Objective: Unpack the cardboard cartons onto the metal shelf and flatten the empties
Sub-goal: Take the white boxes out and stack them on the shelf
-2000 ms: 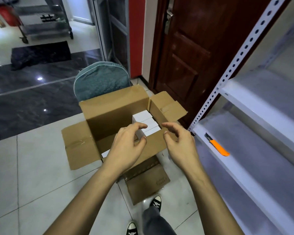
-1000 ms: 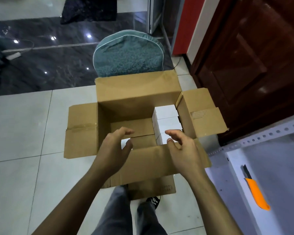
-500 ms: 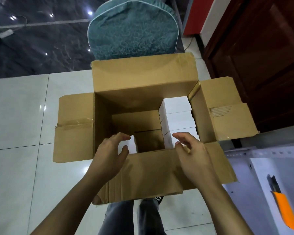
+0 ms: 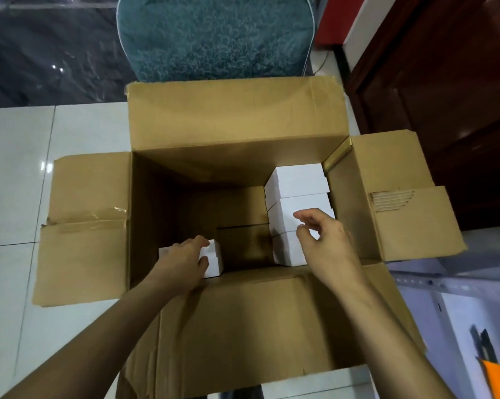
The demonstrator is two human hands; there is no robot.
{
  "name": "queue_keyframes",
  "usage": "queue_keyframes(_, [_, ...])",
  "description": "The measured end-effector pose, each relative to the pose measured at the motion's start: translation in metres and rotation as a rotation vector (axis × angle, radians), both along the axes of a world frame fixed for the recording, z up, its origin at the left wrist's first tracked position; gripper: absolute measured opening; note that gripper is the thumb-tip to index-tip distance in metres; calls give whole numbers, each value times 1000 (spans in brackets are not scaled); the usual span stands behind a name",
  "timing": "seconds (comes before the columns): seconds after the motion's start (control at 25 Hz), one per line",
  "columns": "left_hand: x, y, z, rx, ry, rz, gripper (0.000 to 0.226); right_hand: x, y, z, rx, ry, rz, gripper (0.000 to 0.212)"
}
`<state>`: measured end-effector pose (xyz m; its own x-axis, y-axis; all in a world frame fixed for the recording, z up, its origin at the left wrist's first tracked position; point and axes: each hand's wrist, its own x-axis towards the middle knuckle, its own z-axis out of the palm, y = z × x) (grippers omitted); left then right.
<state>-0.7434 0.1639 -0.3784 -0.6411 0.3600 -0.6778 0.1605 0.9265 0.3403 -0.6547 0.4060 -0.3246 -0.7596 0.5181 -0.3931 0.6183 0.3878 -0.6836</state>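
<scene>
While the left hand grips a small white box in the near-left corner of the carton, the right hand hovers loose-fingered and empty over the white stack at its right wall.

Floor: pale glossy tiles in the near part, dark polished stone in the far part. An open brown cardboard carton stands over the tiles, flaps spread, base hidden. A teal fuzzy rounded cushion is just behind it. The white metal shelf at lower right carries an orange-handled utility knife.
</scene>
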Motion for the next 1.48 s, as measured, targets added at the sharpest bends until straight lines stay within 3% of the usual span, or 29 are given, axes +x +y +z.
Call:
queue_keyframes(0.36, [-8, -4, -41, -145, -142, -168, 57, -68, 36, -61, 163, -132, 134, 37])
queue_keyframes(0.6, [-20, -4, -50, -188, -71, -267, 68, -99, 49, -99, 340, -228, 284, 46])
queue_keyframes(0.92, [-40, 6, -61, -178, 57, -218, 83, -126, 52, -132, 497, -402, 429, 64])
queue_keyframes(1.08, [-47, 12, -67, -186, 107, -179, 81, -120, 38, -143, 561, -376, 505, 80])
queue_keyframes(1.28, [-54, 19, -70, -208, 134, -177, 85, -121, 12, -149, 733, -278, 664, 79])
queue_keyframes(1.48, [-59, 22, -73, -240, 174, -192, 90, -140, 0, -146, 817, -340, 662, 88])
